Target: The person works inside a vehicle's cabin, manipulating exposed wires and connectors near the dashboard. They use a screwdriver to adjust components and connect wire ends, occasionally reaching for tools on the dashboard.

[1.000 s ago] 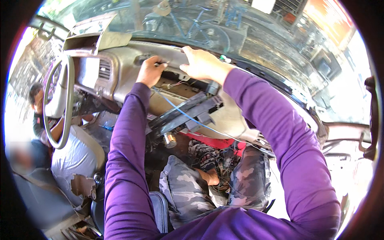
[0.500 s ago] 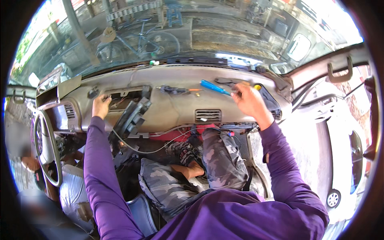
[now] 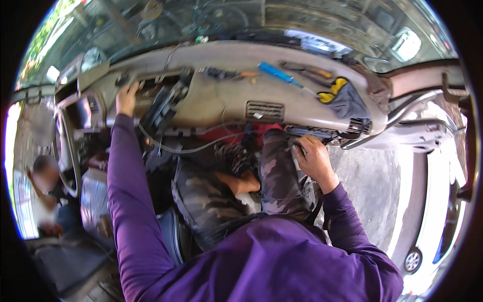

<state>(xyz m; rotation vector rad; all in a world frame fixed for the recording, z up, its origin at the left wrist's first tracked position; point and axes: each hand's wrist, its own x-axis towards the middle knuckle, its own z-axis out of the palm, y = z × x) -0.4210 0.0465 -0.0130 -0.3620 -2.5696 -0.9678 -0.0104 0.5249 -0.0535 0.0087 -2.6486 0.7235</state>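
My left hand (image 3: 127, 99) is at the left edge of the opening in the beige dashboard (image 3: 219, 100), fingers bent against its rim. Beside it, a dark module with a bracket (image 3: 166, 103) leans out of the opening at a slant. My right hand (image 3: 316, 160) hovers over my right knee, below the dashboard, with its fingers curled. Something small and dark shows at its fingertips; I cannot make out what it is. On the dashboard top lies a blue-handled screwdriver (image 3: 278, 73), its shaft pointing toward grey-and-yellow gloves (image 3: 344, 98).
A dark tool with an orange end (image 3: 226, 73) and a dark pliers-like tool (image 3: 307, 70) lie on the dashboard. A pale cable (image 3: 186, 151) loops beneath it. The steering wheel (image 3: 68, 161) is at left, with another person (image 3: 46, 173) beyond. On the right is an open door (image 3: 402, 136).
My right hand has moved from the screwdriver down and toward me, over my knee. The screwdriver stays on the dashboard. My left hand remains at the opening. The view has tilted downward.
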